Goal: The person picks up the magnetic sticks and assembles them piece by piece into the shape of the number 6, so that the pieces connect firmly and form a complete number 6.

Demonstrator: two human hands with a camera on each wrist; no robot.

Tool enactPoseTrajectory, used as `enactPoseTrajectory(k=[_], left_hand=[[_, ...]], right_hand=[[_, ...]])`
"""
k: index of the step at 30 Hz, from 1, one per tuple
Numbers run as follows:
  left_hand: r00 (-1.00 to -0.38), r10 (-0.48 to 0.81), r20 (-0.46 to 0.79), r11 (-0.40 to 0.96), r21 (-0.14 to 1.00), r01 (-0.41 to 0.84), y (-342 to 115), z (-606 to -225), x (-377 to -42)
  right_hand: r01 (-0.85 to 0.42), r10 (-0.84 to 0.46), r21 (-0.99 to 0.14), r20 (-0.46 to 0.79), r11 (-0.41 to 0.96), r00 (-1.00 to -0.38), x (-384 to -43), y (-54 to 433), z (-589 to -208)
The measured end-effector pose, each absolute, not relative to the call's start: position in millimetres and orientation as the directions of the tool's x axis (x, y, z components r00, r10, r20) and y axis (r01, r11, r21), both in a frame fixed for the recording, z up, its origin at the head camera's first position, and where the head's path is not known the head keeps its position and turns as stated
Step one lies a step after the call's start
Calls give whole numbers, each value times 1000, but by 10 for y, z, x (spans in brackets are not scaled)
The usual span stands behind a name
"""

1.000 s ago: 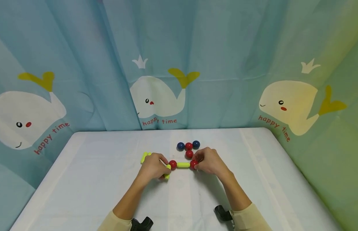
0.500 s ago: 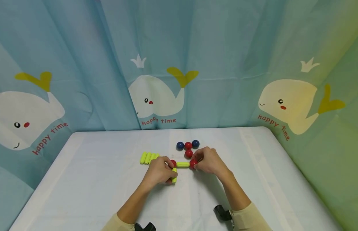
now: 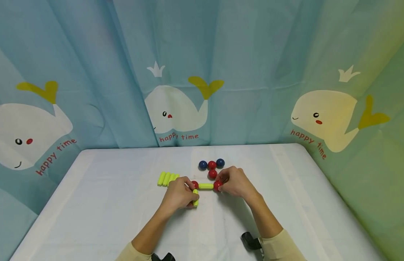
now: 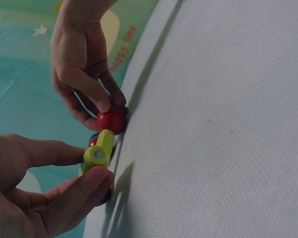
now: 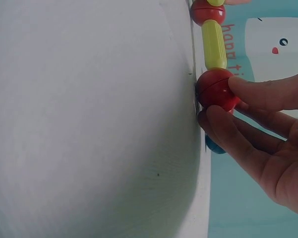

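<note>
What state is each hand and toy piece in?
Left hand, pinching yellow rod
Right hand, pinching red ball
Middle rod, touching that and left red ball
Spare rods, lying side by side, partly hidden
Blue balls, flanking far red ball
Fourth red ball, in front of those

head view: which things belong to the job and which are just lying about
Job: yellow rod in left hand; red ball in right hand; middle rod; left-end ball.
Lying about, perhaps spares: rod row; two blue balls; two farther red balls.

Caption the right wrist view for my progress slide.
Right-hand grip on a red ball, with a yellow stick running from it to a second red ball.
</note>
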State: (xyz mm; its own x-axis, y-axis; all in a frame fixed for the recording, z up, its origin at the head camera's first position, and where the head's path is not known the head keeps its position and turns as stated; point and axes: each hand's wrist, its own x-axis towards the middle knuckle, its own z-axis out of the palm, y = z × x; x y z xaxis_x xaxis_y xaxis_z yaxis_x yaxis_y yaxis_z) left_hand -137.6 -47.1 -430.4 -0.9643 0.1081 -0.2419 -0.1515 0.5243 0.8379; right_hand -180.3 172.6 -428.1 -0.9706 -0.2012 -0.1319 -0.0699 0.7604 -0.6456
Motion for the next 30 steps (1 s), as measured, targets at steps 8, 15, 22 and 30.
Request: enactPoseTrajectory(k=[8,15,22,30], left_hand=[[-972,96,-215,527,839,-134,-477,-4328,-1387],[-972,100,-212,534,836,-127,-483,-4362,-1378],[-976,111,-185,540,836,-97,-482,-4383,-1372],[-979,111,-172,545,834,-85,-470,-4391,-1382]], right_hand=[[-68,-197,-647,-129,759,-972,-1799,1718,-4285],[-63,-194,-647,-134,760,-972,-1803,1715,-4311],[-68,-197,-646,-130,760,-972,-1807,1720,-4320],[-88,-206,-639,-112,764,-972,-1805,1732,-4306]])
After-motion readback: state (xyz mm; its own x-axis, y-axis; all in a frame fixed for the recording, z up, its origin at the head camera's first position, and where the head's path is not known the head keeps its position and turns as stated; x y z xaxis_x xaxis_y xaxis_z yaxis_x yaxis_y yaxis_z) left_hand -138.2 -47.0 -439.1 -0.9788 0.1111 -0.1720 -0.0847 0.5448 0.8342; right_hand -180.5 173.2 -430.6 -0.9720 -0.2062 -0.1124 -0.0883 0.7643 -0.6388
